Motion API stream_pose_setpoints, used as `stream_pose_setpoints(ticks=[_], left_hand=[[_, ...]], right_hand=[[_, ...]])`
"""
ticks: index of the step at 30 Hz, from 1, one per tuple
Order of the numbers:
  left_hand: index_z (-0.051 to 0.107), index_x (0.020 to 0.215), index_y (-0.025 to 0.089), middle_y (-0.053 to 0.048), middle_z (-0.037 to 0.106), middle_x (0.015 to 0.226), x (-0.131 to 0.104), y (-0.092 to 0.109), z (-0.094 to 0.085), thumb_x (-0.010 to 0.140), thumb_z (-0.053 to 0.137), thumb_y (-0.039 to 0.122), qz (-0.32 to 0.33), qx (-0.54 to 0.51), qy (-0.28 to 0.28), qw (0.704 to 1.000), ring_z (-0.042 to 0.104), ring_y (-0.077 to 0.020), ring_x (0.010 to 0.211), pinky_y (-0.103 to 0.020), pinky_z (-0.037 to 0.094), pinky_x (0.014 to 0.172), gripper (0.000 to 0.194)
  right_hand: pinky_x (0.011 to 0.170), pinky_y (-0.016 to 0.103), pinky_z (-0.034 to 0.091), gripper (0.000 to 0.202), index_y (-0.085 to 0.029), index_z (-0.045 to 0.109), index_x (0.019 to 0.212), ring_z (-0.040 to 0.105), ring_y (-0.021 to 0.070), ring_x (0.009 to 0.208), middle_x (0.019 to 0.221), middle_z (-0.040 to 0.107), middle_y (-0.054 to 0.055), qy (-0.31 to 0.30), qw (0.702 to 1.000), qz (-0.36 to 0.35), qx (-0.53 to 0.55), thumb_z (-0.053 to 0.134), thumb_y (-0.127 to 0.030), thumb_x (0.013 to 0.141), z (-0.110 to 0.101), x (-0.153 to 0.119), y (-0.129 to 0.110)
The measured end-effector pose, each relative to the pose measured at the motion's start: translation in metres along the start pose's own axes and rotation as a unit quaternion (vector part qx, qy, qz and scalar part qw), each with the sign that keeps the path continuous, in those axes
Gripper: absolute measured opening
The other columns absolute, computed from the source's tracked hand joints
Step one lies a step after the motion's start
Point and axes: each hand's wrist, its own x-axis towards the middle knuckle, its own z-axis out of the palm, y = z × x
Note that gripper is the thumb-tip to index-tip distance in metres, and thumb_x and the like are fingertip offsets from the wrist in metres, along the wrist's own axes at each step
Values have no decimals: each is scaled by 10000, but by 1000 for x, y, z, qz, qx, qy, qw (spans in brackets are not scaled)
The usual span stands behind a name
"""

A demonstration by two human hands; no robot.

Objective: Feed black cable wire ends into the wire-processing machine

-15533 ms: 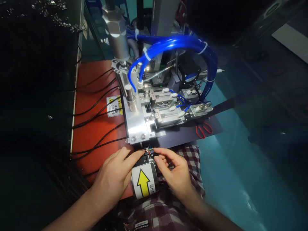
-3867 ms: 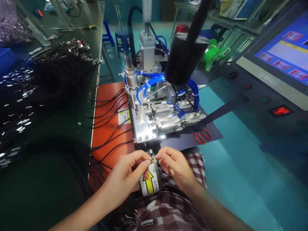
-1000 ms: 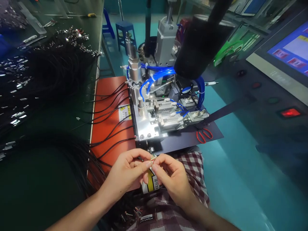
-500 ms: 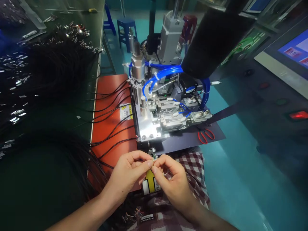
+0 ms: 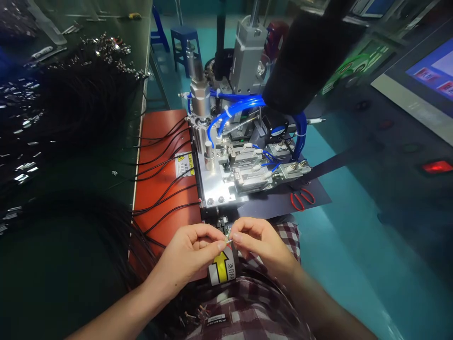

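Note:
My left hand (image 5: 196, 252) and my right hand (image 5: 262, 241) meet in front of the machine's near end, thumb and forefinger of each pinched together. Between the fingertips is a small bunch of thin wires (image 5: 229, 242), pale with a touch of red; my fingers cover most of it. Just below lies a label with a yellow arrow (image 5: 221, 268). Beyond my hands stands the metal machine (image 5: 215, 186), with blue air hoses (image 5: 244, 103). Several black cables (image 5: 177, 208) run into its left edge across an orange-red plate (image 5: 152, 156).
Large bundles of black cables (image 5: 88, 89) with shiny ends lie on the dark table at left. Red-handled scissors (image 5: 302, 199) rest on the grey plate at right. A control panel with a screen (image 5: 433, 71) stands far right. A dark cylinder (image 5: 311, 61) overhangs the machine.
My right hand has turned, its thumb now lying flatter over the forefinger, and has drawn slightly away from my left fingertips. The view has shifted slightly.

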Motion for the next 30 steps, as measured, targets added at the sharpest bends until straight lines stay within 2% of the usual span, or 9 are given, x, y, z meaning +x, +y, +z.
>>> stream_pose_setpoints(ticks=[7, 13, 17, 20, 25, 30], left_hand=[[587, 743, 148, 122, 345, 376, 0, -1, -2, 703, 662, 332, -20, 15, -22, 999, 222, -27, 340, -172, 185, 365, 203], [596, 731, 135, 105, 363, 401, 1, -3, -7, 728, 651, 300, -11, 29, -64, 997, 258, -30, 347, -190, 160, 373, 174], [613, 741, 130, 96, 377, 396, 3, -5, -11, 741, 649, 284, 2, 61, -92, 994, 291, -39, 356, -188, 174, 368, 158], [619, 752, 135, 90, 402, 397, 4, -6, -14, 747, 653, 285, 7, 77, -108, 991, 322, -44, 361, -180, 198, 365, 153], [624, 776, 144, 90, 410, 392, 6, -11, -20, 737, 681, 326, -6, 72, -130, 989, 332, -41, 356, -171, 225, 367, 195], [599, 784, 155, 97, 414, 375, 8, -11, -21, 721, 703, 297, 8, -6, -132, 991, 319, -37, 327, -169, 263, 359, 187]], right_hand=[[419, 186, 305, 169, -131, 610, 668, 408, 57, 426, 526, 492, -46, -45, 998, 43, -22, 665, -275, 739, -8, 3, -5], [399, 178, 284, 142, -124, 610, 674, 411, 54, 404, 507, 508, -45, -130, 988, 81, -5, 629, -237, 757, -16, 8, -6], [409, 177, 280, 134, -124, 601, 682, 399, 51, 416, 506, 494, -52, -159, 983, 94, -17, 621, -221, 771, -15, 9, -9], [412, 181, 266, 161, -127, 583, 692, 378, 52, 430, 522, 472, -55, -155, 984, 75, -49, 610, -251, 791, -12, 8, -12], [447, 204, 252, 205, -141, 549, 730, 335, 64, 476, 573, 427, -53, -158, 982, 5, -107, 573, -318, 831, -9, 5, -7], [525, 230, 293, 232, -154, 516, 741, 349, 93, 577, 675, 433, -23, -114, 982, -76, -129, 531, -354, 859, -6, 0, 1]])
